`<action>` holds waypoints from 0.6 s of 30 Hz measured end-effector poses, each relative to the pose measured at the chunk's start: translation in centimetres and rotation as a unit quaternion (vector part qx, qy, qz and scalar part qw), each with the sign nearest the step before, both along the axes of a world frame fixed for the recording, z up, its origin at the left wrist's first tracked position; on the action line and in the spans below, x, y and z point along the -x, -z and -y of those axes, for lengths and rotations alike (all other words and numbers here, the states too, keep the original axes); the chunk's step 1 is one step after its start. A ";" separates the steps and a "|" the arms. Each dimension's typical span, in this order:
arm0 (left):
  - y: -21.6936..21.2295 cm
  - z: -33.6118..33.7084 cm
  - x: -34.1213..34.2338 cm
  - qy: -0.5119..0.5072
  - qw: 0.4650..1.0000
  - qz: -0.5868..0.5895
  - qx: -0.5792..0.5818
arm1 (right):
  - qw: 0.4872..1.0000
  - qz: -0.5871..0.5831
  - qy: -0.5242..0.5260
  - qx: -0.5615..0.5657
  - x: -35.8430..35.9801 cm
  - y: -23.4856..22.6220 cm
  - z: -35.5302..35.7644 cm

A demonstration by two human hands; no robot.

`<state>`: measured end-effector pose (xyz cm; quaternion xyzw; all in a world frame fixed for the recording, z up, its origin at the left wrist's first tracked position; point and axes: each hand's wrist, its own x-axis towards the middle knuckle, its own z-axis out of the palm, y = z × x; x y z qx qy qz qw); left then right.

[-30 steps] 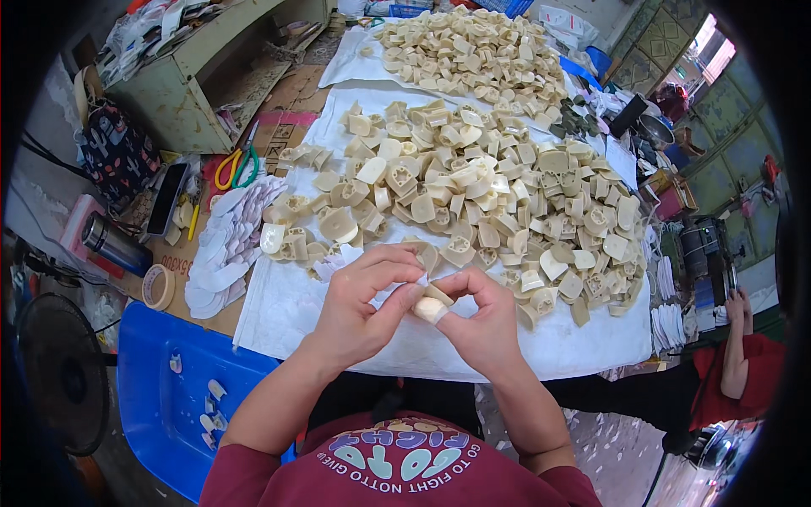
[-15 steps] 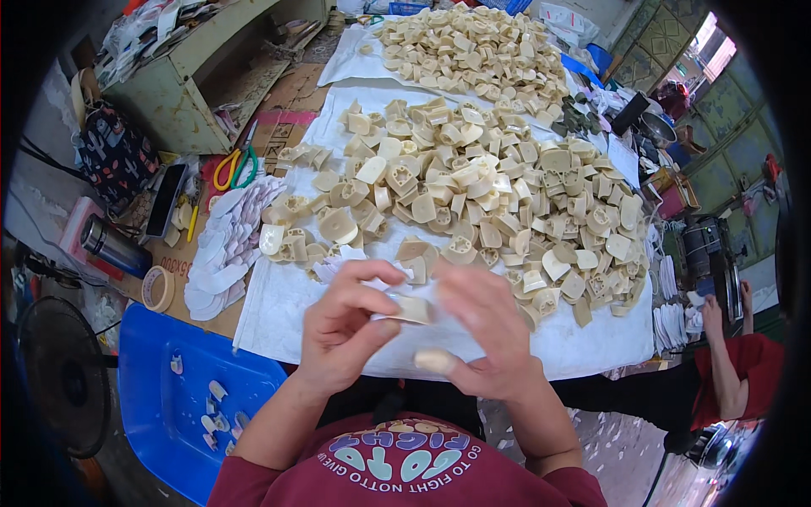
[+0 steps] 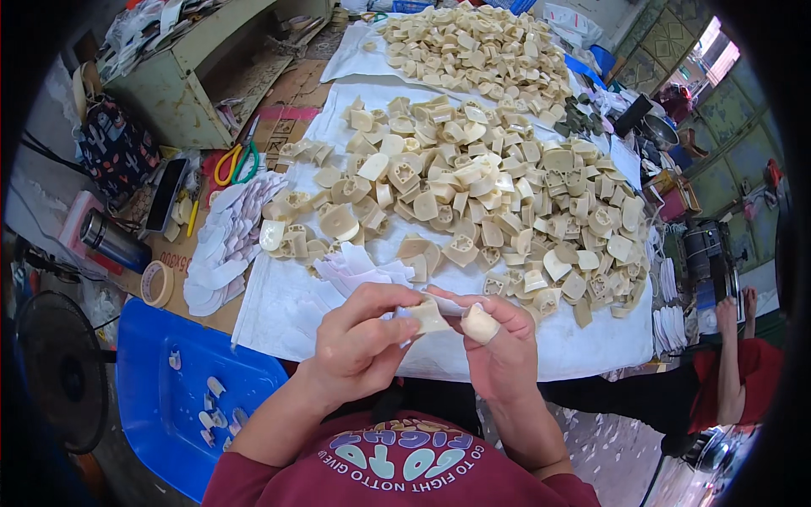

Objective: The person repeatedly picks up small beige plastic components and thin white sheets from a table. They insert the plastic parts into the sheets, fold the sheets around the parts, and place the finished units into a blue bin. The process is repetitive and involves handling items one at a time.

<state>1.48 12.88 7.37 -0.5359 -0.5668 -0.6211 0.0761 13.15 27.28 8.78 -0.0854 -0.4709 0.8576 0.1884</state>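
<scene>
My left hand is closed round a cream plastic shoe heel, gripped between thumb and fingers in front of my chest. A thin white sheet piece stretches from the heel to my right hand, pinched there between fingers and thumb. A beige cover wraps the right thumb tip. Just beyond my hands, several loose white cut pieces lie on the white cloth. A large heap of similar cream heels spreads across the cloth, many showing hollow, ribbed undersides.
Overlapping white cut pieces lie at left near scissors and a tape roll. Below them stands a blue tub with several small pieces inside, beside a fan. Another person works at far right.
My right hand has come in from apart to meet the heel and now pinches the white piece. My left hand has shifted slightly right, and more loose white pieces are uncovered behind it.
</scene>
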 end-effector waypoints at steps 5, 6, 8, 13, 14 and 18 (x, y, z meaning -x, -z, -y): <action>0.4 -0.8 0.0 -0.064 0.996 -0.052 0.033 | 0.987 0.050 0.044 -0.149 0.5 -0.4 0.8; 0.5 -0.8 -0.1 -0.073 0.995 -0.046 0.050 | 0.978 0.062 0.050 -0.193 0.6 -0.5 1.0; 1.0 -0.9 -0.1 -0.092 0.992 -0.033 0.085 | 0.875 0.053 0.097 -0.471 1.0 -0.6 1.2; 1.7 -1.8 -0.4 -0.085 0.994 0.060 0.024 | 0.872 0.018 0.139 -0.469 1.7 1.8 0.6; 1.6 -2.0 -0.3 -0.088 0.994 0.066 0.006 | 0.866 -0.006 0.151 -0.477 1.7 2.0 0.4; 1.9 -1.9 -0.6 -0.067 0.987 0.142 0.034 | 0.857 -0.035 0.130 -0.498 2.4 2.7 -0.4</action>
